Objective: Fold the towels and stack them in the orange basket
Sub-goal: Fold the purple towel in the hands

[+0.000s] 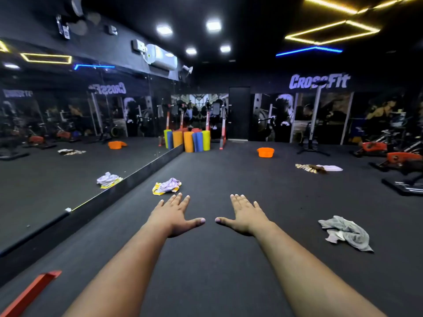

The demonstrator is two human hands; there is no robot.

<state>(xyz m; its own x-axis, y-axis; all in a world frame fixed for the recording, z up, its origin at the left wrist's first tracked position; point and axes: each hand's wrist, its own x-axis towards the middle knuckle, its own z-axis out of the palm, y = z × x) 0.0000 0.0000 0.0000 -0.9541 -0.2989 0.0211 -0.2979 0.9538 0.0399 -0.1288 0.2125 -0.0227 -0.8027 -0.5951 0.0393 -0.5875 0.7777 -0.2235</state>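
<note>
Head view gives me both arms stretched out over the dark gym floor (217, 259), left hand (175, 216) and right hand (246, 217) spread flat with straight fingers, palms down, holding nothing. I judge the work as not yet started: I count 3 loose heaps of towels and none is folded.

What I worry about is the spread. The orange basket (265, 152) sits far off, well apart from both hands, so each folded towel has to be carried a long way and a loose fold may fall open on the trip. The yellow and lilac towel (166, 186) lies crumpled just beyond the left fingertips, close to the mirror wall (68, 138) on the left, whose reflection shows a second basket and second heaps that I could mistake for real ones. The grey towel (345, 233) lies bunched near, to the right of the right hand, apart from it. The patterned towels (319, 168) lie flat far right, between the grey one and the basket, near the exercise bikes (389, 156), which crowd that side
</note>
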